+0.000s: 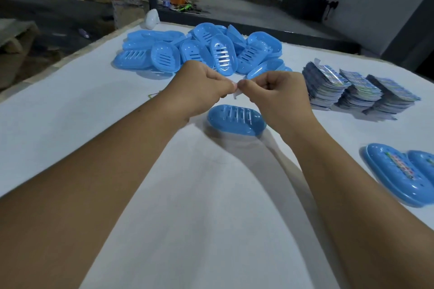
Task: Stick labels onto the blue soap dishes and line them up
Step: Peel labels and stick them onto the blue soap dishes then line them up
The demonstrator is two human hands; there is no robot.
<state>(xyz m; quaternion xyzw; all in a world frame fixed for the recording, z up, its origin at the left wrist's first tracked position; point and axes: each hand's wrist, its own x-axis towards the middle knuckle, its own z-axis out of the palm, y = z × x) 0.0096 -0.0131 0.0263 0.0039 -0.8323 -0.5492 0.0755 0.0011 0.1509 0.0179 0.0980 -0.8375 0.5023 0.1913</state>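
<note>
At the centre of the frame, both forearms reach in from the lower corners and meet above the white table [70, 129]. Left hand [204, 87] and right hand [279, 94] are curled into loose fists, backs turned up, thumb and forefinger tips brought together on a small label [236, 91] pinched between them; little of it shows beyond a pale scrap hanging below the fingertips. Just beneath the hands lies a single blue soap dish [236, 121], slotted side up, with the right wrist crossing its right end. Above the hands, in the upper middle of the frame, sits a loose heap of soap dishes [202, 50]. To the right of centre stand three stacks of label sheets [357, 91] side by side. At the right edge, lower down, two labelled dishes [397, 171] lie overlapping.
</note>
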